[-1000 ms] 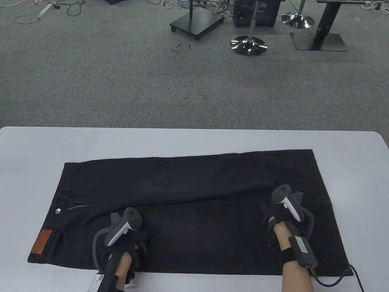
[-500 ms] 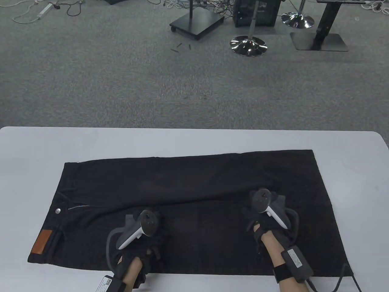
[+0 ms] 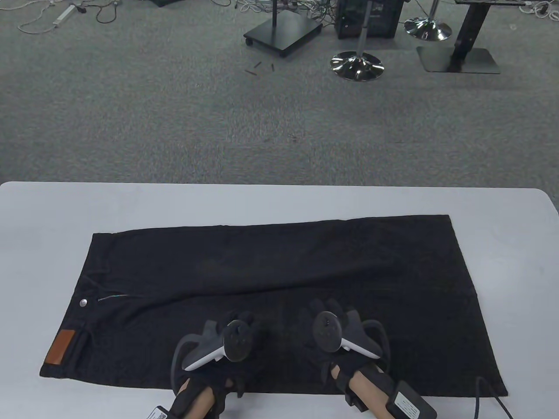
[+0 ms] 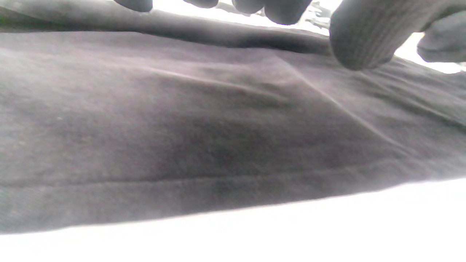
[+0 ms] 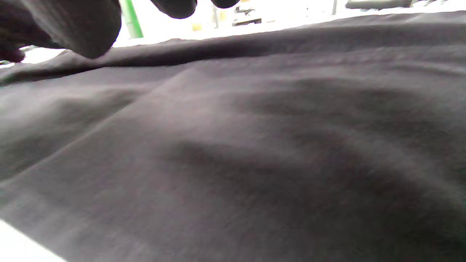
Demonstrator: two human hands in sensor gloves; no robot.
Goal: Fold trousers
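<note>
The trousers [image 3: 270, 301] lie flat on the table [image 3: 279, 203], waist at the left, legs to the right, and their near part is under both hands. The left hand [image 3: 227, 349] and the right hand [image 3: 334, 340] are close together above the near leg, palms down, wrists over the near edge. In the wrist views the fingers [image 4: 360, 40] are spread, hold nothing, and hang just above the cloth; whether they touch it I cannot tell.

No legible text anywhere. Brown leather patch [image 3: 60, 347] on the waistband of the black trousers [image 3: 270, 279] blank at this size; white stickers on the wrist boxes [image 3: 406, 403] unreadable.
</note>
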